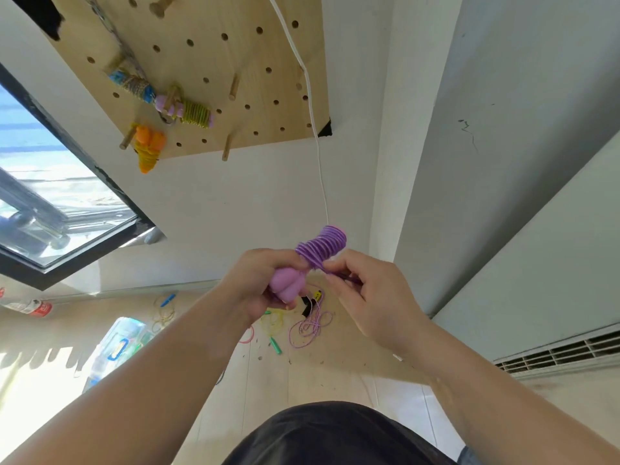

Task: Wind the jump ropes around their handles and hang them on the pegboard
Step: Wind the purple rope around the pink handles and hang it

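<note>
My left hand grips the purple jump rope handles, whose upper part carries tight coils of purple rope. My right hand pinches the purple cord right beside the coils. The loose rest of the purple rope hangs down to a heap on the floor. On the wooden pegboard hang wound ropes: an orange one, a pink-handled one with yellow-green cord and a blue-patterned one.
A white cable runs down the wall past the pegboard. Green, yellow, pink and blue ropes lie on the floor below, next to a clear plastic box. A window is at left, a vent grille at right.
</note>
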